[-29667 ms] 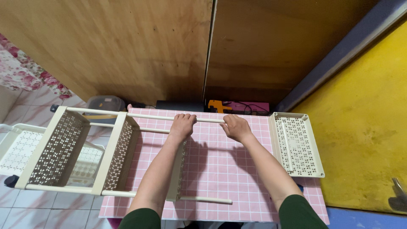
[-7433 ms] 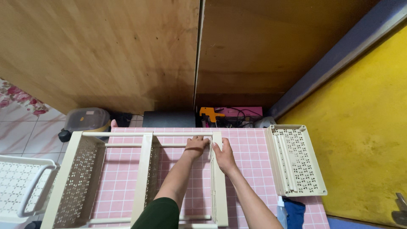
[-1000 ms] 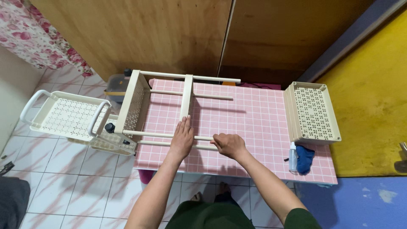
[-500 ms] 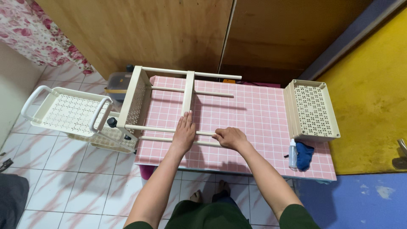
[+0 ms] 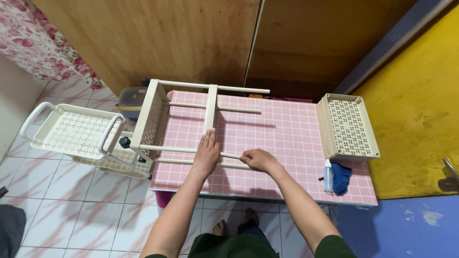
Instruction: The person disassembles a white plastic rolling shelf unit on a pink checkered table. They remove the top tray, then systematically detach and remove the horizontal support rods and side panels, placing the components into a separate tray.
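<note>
A cream plastic shelf rack [image 5: 150,119] lies on its side across a pink checked table [image 5: 282,138], its perforated trays joined by thin cream rods. My left hand [image 5: 206,153] lies flat, fingers together, against the near end of the middle tray [image 5: 210,109] and over the front rod [image 5: 179,150]. Just to its right, my right hand [image 5: 257,159] is curled around the free end of a front rod.
A stack of cream perforated trays [image 5: 348,126] sits at the table's right end, with a small clear bottle [image 5: 328,176] and a blue cloth [image 5: 341,177] in front of it. A cream handled tray [image 5: 71,134] stands on the tiled floor at left. Wooden panels rise behind.
My hands have barely shifted on the rods over the last second. Compared with seven seconds ago, the rack's third tray is off and my hands are at the near rods.
</note>
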